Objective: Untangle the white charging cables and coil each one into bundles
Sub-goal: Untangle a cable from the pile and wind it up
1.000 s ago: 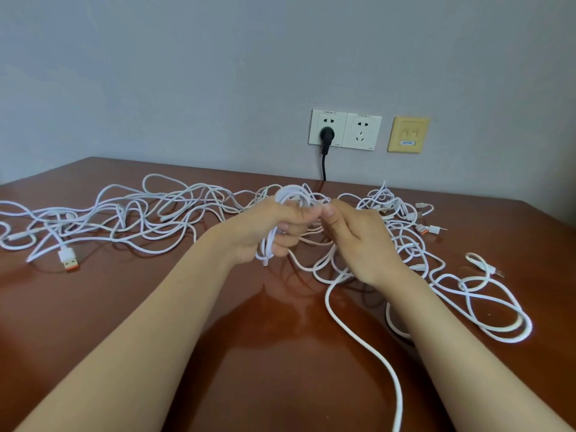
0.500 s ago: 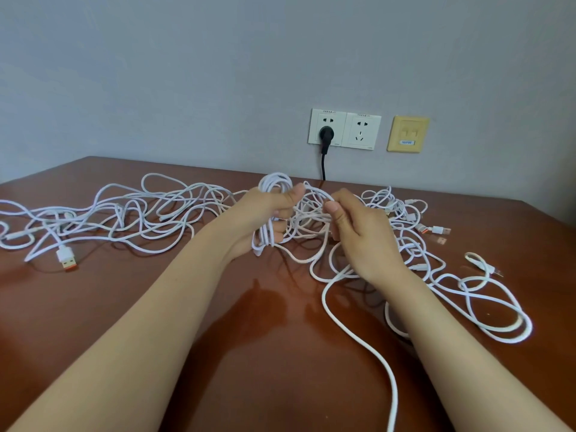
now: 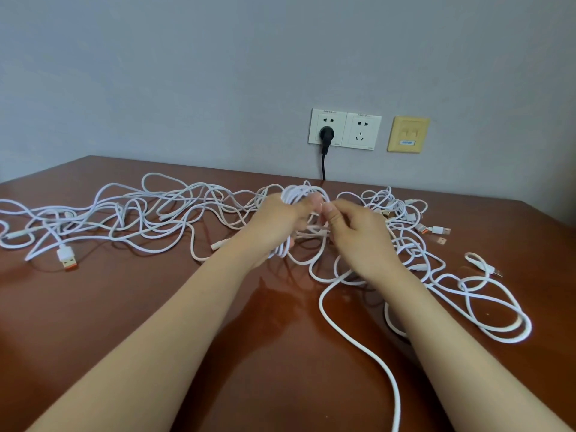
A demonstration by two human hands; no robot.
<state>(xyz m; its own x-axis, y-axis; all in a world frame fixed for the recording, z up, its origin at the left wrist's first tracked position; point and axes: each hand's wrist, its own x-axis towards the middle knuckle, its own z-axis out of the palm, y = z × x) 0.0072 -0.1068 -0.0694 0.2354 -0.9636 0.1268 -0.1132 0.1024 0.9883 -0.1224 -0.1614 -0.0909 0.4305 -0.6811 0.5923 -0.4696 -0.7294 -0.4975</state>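
Note:
Several white charging cables lie tangled across the brown table (image 3: 124,322). My left hand (image 3: 274,229) grips a coil of white cable (image 3: 299,194) whose loops rise above my fingers and hang below the palm. My right hand (image 3: 358,235) is just beside it, thumb and forefinger pinching a strand of that same cable near the top of the coil. A long loose cable (image 3: 367,350) trails from under my right hand toward the table's front edge. A large tangle (image 3: 131,216) spreads to the left, with a USB plug with an orange tip (image 3: 67,258) at its near end.
Another tangle with several plugs (image 3: 436,230) and wide loops (image 3: 486,310) lies to the right. On the wall behind are two white sockets (image 3: 343,130), one with a black plug (image 3: 326,134) and cord, and a yellow wall plate (image 3: 408,134).
My hands parted slightly, then came back together at the top of the coil. My right hand has brought a strand up to the bundle that my left hand holds.

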